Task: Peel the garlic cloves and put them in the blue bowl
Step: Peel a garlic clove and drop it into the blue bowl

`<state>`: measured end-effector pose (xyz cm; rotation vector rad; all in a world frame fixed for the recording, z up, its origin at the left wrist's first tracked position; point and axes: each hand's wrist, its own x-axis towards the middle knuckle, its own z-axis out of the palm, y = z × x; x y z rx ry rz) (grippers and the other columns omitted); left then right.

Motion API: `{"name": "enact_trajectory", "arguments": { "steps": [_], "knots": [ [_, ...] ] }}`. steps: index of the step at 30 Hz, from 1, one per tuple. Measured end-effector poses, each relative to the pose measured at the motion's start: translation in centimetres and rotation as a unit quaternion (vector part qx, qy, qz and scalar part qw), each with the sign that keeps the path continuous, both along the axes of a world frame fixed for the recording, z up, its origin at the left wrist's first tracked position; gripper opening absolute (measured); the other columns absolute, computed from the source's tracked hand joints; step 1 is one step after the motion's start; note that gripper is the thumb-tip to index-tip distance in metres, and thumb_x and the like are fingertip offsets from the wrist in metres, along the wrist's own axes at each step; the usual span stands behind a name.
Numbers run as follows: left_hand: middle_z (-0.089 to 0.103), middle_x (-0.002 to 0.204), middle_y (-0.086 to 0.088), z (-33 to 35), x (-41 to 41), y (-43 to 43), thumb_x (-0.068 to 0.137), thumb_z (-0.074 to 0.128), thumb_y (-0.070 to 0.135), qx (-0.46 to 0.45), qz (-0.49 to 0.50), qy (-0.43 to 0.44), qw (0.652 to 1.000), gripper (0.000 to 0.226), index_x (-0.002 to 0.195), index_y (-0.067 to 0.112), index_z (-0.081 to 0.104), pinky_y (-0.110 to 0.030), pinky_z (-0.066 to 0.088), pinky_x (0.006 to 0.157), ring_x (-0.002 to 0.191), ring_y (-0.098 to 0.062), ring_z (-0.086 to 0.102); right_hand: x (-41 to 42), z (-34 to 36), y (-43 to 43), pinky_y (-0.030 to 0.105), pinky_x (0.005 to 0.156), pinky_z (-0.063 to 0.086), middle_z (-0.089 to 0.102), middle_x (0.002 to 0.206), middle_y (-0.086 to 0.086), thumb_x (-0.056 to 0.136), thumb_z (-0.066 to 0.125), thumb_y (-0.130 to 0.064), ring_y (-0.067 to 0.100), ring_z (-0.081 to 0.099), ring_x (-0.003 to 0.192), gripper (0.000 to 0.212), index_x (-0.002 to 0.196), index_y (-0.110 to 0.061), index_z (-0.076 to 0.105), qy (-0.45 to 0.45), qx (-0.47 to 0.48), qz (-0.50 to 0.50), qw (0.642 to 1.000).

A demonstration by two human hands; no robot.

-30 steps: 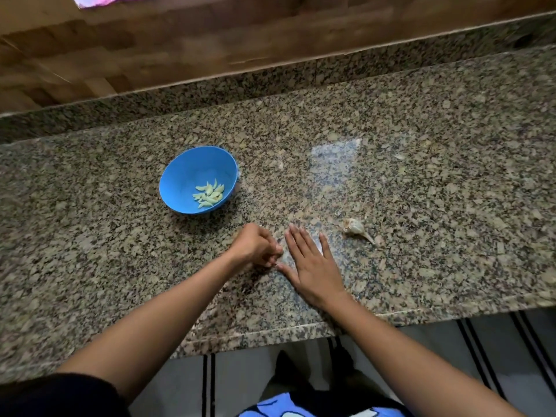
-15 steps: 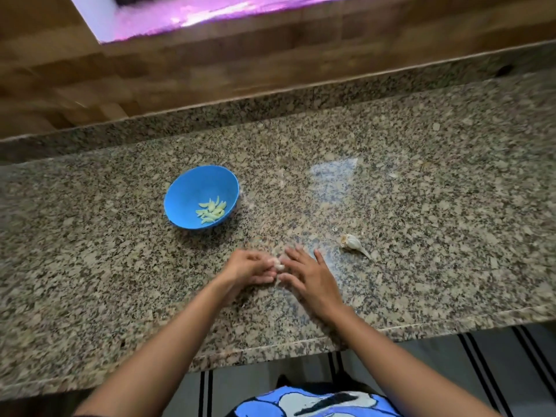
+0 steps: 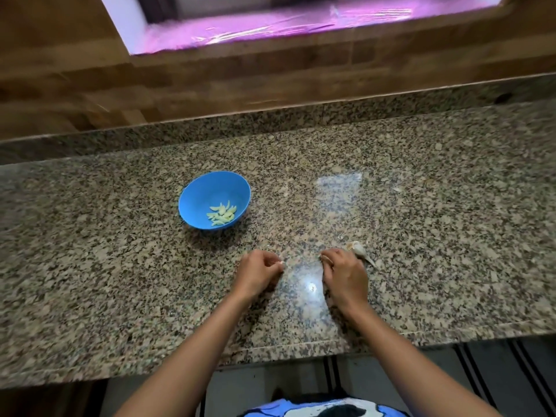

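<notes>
The blue bowl [image 3: 192, 203] stands on the granite counter at the left of centre, with several peeled pale-green garlic cloves [image 3: 222, 214] in it. In front of it, my left hand [image 3: 258, 273] has curled fingers and pinches a small white garlic clove [image 3: 281, 263] at its fingertips. About a hand's width to the right, my right hand [image 3: 344, 273] is curled too, with what looks like a pale scrap of garlic skin [image 3: 325, 259] at its fingertips. A garlic bulb remnant [image 3: 359, 251] with a papery tail lies just behind the right hand.
The speckled granite counter [image 3: 436, 236] runs wide to both sides, and its front edge [image 3: 301, 347] is close to my body. A low granite upstand and a wooden wall with a window close off the back.
The hands were together over a clove and have drawn apart, the left one going left and the right one going right toward the bulb remnant. The camera has tilted up.
</notes>
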<state>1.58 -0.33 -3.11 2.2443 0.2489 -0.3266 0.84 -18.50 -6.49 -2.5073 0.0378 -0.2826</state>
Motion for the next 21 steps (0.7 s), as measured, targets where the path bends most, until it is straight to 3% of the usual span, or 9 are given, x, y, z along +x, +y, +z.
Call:
{"name": "enact_trajectory", "arguments": {
  "steps": [3, 7, 9, 10, 12, 13, 16, 18, 21],
  "knots": [
    [0.07, 0.08, -0.002, 0.6, 1.2, -0.2, 0.084, 0.069, 0.018, 0.057, -0.045, 0.01, 0.997, 0.006, 0.083, 0.012, 0.069, -0.02, 0.052, 0.063, 0.068, -0.008, 0.063, -0.5, -0.9, 1.4, 0.035, 0.1, 0.041, 0.064, 0.116, 0.004, 0.08, 0.066, -0.007, 0.02, 0.061, 0.109, 0.036, 0.115, -0.015, 0.063, -0.051, -0.04, 0.041, 0.997],
    [0.069, 0.082, -0.005, 0.8, 1.9, -1.0, 0.085, 0.066, 0.012, 0.153, -0.089, -0.013, 0.984, 0.005, 0.088, 0.008, 0.068, -0.02, 0.052, 0.07, 0.071, -0.012, 0.064, -0.6, -2.2, 3.7, 0.038, 0.112, 0.008, 0.045, 0.14, 0.003, 0.094, 0.04, -0.024, 0.019, 0.04, 0.132, 0.041, 0.133, -0.018, 0.048, 0.013, -0.081, 0.154, 0.985],
    [0.068, 0.078, -0.005, 0.7, 1.7, -1.1, 0.088, 0.062, 0.01, 0.179, -0.102, -0.039, 0.978, 0.007, 0.09, 0.007, 0.069, -0.019, 0.052, 0.066, 0.067, -0.014, 0.064, -0.6, -2.0, 4.1, 0.034, 0.113, 0.011, 0.046, 0.14, 0.003, 0.094, 0.036, -0.024, 0.019, 0.041, 0.131, 0.042, 0.134, -0.016, 0.047, 0.038, -0.027, 0.181, 0.982],
    [0.067, 0.077, -0.004, 0.6, 1.5, -0.9, 0.089, 0.06, 0.01, 0.17, -0.107, -0.042, 0.979, 0.009, 0.091, 0.007, 0.069, -0.019, 0.052, 0.062, 0.065, -0.013, 0.064, -0.7, -1.3, 4.2, 0.033, 0.112, 0.021, 0.05, 0.136, 0.003, 0.095, 0.038, -0.021, 0.018, 0.047, 0.126, 0.04, 0.133, -0.016, 0.048, 0.057, 0.026, 0.191, 0.98],
    [0.067, 0.076, -0.002, 0.4, 1.0, -0.5, 0.091, 0.058, 0.011, 0.121, -0.115, -0.043, 0.985, 0.012, 0.094, 0.009, 0.069, -0.016, 0.05, 0.055, 0.06, -0.008, 0.062, -0.7, 0.2, 4.1, 0.027, 0.095, 0.047, 0.061, 0.116, -0.001, 0.096, 0.044, -0.019, 0.012, 0.058, 0.102, 0.035, 0.13, -0.02, 0.052, 0.116, 0.128, 0.205, 0.963],
    [0.067, 0.076, -0.001, 0.6, 0.7, -0.4, 0.091, 0.057, 0.011, 0.097, -0.124, -0.055, 0.986, 0.013, 0.097, 0.011, 0.069, -0.016, 0.048, 0.054, 0.058, -0.006, 0.059, -0.4, 1.0, 3.9, 0.024, 0.084, 0.052, 0.064, 0.108, -0.001, 0.096, 0.046, -0.019, 0.01, 0.059, 0.092, 0.033, 0.128, -0.022, 0.054, 0.141, 0.167, 0.204, 0.954],
    [0.069, 0.079, -0.003, 1.2, 0.3, -0.5, 0.091, 0.058, 0.01, 0.05, -0.15, -0.141, 0.977, 0.018, 0.104, 0.01, 0.069, -0.02, 0.051, 0.056, 0.058, -0.006, 0.059, 1.1, 2.7, 2.6, 0.022, 0.064, 0.051, 0.07, 0.09, 0.001, 0.092, 0.053, -0.015, 0.009, 0.06, 0.069, 0.027, 0.118, -0.017, 0.062, 0.208, 0.271, 0.175, 0.923],
    [0.07, 0.079, -0.004, 1.5, 0.5, -0.6, 0.09, 0.059, 0.007, 0.034, -0.159, -0.19, 0.968, 0.016, 0.101, 0.008, 0.07, -0.013, 0.049, 0.053, 0.056, 0.002, 0.059, 2.0, 3.7, 1.6, 0.018, 0.052, 0.046, 0.07, 0.082, 0.002, 0.091, 0.054, -0.013, 0.006, 0.055, 0.054, 0.019, 0.105, -0.013, 0.068, 0.26, 0.323, 0.179, 0.892],
    [0.069, 0.072, -0.002, 1.9, 1.4, -1.3, 0.088, 0.063, 0.01, -0.02, -0.114, -0.162, 0.98, 0.011, 0.094, 0.008, 0.071, -0.019, 0.05, 0.049, 0.053, -0.004, 0.059, 2.8, 4.5, 0.2, 0.02, 0.046, 0.042, 0.07, 0.079, 0.006, 0.091, 0.055, -0.016, 0.01, 0.05, 0.05, 0.014, 0.093, -0.014, 0.07, 0.259, 0.303, 0.179, 0.9]
  ]
}}
